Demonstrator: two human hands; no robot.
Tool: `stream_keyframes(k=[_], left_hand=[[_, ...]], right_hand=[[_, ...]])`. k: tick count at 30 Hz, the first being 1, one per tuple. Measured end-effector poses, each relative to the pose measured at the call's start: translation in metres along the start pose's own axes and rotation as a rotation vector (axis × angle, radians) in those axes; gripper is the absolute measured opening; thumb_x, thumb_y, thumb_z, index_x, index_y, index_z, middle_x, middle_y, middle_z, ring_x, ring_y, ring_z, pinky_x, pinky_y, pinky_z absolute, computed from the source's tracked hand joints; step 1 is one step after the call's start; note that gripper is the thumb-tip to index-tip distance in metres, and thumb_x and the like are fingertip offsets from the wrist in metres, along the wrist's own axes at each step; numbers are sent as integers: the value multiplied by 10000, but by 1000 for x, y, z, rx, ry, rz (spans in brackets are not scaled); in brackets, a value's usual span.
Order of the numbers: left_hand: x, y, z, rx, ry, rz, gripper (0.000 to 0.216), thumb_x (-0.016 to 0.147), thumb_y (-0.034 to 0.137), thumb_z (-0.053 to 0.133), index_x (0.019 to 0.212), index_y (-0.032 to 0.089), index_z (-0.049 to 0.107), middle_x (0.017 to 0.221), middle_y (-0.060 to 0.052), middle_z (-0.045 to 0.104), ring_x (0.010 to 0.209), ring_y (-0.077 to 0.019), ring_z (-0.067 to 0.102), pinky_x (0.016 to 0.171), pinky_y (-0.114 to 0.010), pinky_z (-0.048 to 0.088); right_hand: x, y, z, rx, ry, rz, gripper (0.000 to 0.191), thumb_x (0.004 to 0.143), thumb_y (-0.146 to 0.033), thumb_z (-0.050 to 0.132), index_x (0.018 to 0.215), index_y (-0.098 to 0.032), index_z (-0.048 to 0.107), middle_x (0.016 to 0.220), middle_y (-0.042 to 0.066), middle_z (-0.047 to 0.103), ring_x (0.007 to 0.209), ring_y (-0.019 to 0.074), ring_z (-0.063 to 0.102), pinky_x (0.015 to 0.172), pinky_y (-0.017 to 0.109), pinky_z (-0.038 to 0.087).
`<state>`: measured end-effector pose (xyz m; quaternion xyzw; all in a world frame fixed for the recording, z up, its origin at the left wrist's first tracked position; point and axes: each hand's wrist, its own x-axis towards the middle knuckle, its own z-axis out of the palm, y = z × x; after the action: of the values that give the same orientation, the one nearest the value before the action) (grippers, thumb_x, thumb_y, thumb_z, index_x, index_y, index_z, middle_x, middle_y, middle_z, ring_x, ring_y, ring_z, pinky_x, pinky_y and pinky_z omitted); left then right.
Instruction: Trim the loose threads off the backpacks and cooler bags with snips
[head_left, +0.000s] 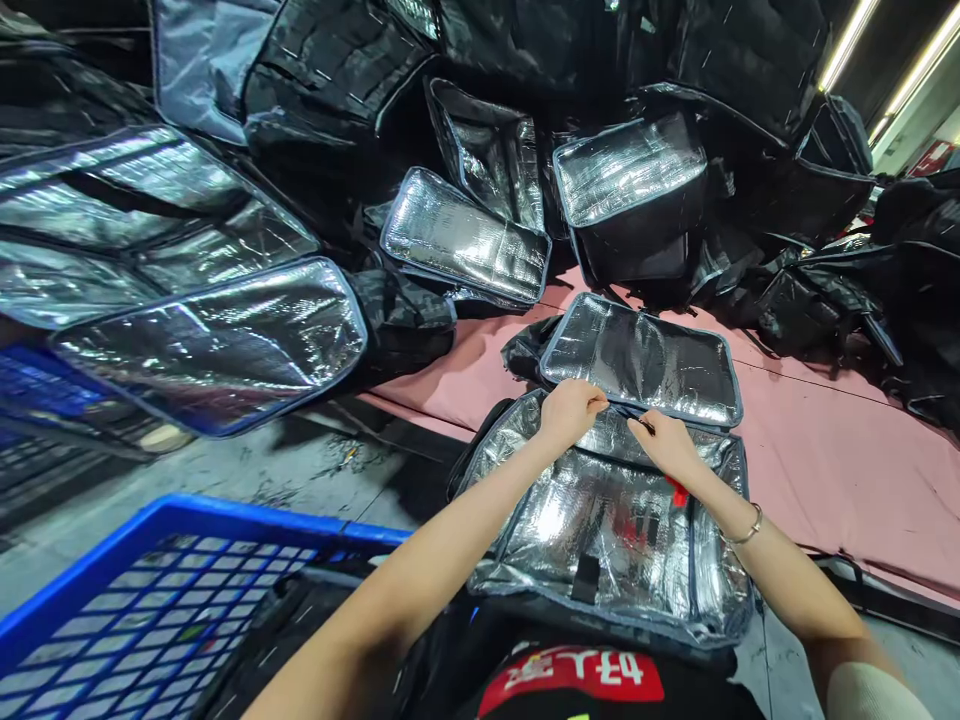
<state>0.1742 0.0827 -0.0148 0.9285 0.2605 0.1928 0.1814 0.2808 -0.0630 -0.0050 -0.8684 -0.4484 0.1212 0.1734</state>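
Observation:
An insulated bag point(615, 520) with a silver foil lining lies open in front of me, its foil-lined lid point(645, 360) folded back away from me. My left hand point(574, 412) is closed in a pinch at the dark edge below the lid. Close beside it, my right hand point(666, 442) also pinches that dark edge, with a bit of dark material between thumb and fingers. A red tag point(677, 491) shows under my right wrist. On the near foil panel is a short black strap point(586, 578).
A pink cloth-covered table point(840, 440) extends to the right. More foil-lined bags point(465, 235) and black bags are piled along the back, with a large open one point(217, 340) at left. A blue plastic crate point(187, 515) stands at lower left on the grey floor point(300, 470).

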Motion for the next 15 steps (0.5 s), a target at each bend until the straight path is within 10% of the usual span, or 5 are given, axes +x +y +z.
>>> stream_keyframes(k=[15], left_hand=[[-6, 1, 20, -32, 124, 26, 111, 792, 265, 559, 724, 201, 620, 749, -21, 636, 740, -188, 544, 635, -296, 367]], right_hand=[[-1, -15, 9, -172, 23, -21, 315, 896, -401, 361, 902, -218, 617, 791, 76, 674, 743, 206, 616, 580, 254, 333]])
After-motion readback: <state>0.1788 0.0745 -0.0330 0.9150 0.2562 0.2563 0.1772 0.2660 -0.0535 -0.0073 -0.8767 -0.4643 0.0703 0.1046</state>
